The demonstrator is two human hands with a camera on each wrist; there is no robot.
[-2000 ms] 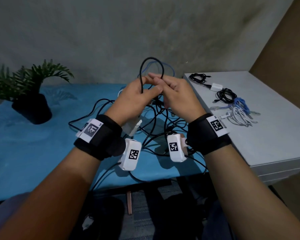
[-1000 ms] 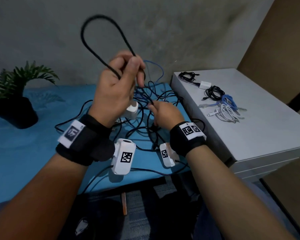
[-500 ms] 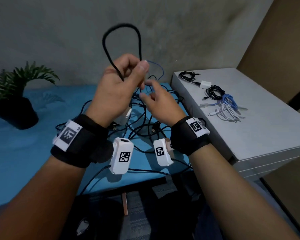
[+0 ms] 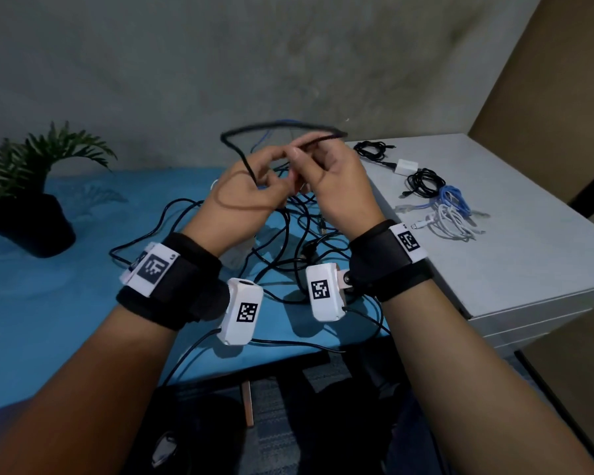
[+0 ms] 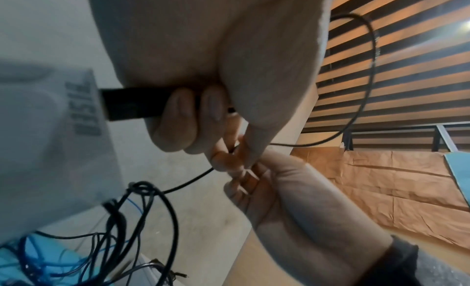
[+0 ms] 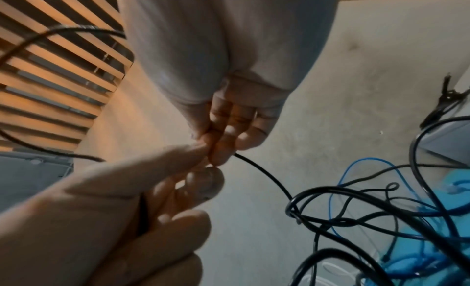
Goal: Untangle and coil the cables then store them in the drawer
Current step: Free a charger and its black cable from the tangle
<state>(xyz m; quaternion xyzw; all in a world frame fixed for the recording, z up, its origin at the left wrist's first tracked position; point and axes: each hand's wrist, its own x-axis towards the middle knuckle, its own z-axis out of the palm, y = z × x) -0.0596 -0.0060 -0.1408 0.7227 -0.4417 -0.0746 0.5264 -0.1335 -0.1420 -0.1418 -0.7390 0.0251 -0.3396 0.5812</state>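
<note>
Both hands are raised above the blue surface, fingertips meeting. The left hand has its fingers curled round a black plug and pinches the black cable, which arcs in a loop over to the right hand, whose fingers pinch the same strand. Below them the tangle of black and blue cables lies on the surface. Coiled cables rest on the white cabinet to the right; a potted plant stands at the left
</note>
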